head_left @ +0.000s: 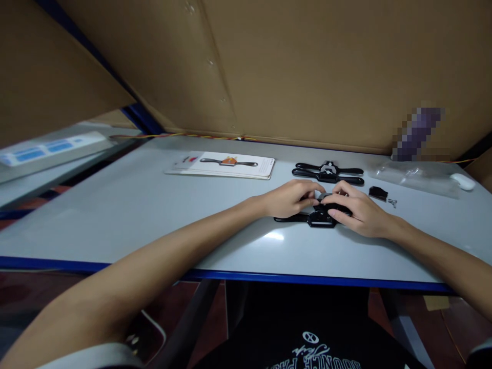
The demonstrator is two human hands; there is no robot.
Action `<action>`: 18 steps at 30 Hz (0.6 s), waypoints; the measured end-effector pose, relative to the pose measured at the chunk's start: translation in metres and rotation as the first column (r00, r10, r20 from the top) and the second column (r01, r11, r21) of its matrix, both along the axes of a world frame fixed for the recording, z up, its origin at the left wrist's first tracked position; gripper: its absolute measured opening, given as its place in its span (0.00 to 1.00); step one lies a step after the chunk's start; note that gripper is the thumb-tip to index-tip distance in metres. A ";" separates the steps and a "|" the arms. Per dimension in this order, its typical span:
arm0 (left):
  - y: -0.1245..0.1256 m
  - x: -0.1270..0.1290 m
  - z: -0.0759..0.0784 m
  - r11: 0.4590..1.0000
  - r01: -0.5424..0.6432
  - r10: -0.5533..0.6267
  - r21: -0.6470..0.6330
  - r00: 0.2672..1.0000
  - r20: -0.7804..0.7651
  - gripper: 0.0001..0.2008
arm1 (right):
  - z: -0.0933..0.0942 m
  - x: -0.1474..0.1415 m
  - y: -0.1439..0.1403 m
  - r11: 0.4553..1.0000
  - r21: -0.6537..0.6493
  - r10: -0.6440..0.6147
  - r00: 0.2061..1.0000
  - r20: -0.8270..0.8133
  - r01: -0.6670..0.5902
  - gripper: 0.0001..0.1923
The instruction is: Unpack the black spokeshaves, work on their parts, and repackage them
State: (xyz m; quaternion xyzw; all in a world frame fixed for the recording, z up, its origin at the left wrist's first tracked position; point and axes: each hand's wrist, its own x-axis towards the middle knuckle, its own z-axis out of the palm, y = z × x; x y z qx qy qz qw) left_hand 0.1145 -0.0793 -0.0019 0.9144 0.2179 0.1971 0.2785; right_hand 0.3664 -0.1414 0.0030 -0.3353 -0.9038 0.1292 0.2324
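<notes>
A black spokeshave point(323, 221) lies on the grey table under my hands, one handle pointing left. My left hand point(288, 199) is closed, its fingertips pinched at the spokeshave's middle, where a small grey metal part shows. From the other side my right hand point(357, 209) grips the same middle, thumb and fingers bent over the black body. The fingers hide most of the right handle and exactly what is pinched. Just beyond my hands lie more black spokeshaves point(328, 178), side by side.
A printed card package point(223, 165) picturing a spokeshave lies back left. To the right are small black pieces point(378, 193), tiny silver hardware point(392, 203), a clear plastic bag point(418, 177) and a white rounded object point(463, 181). A cardboard wall point(307, 77) stands behind; the table has a blue front edge point(269, 277).
</notes>
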 end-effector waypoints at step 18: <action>0.000 0.000 0.000 1.000 0.010 -0.010 0.012 1.000 -0.023 0.17 | 0.000 -0.003 -0.001 0.996 0.076 -0.035 0.997 -0.068 0.040 0.12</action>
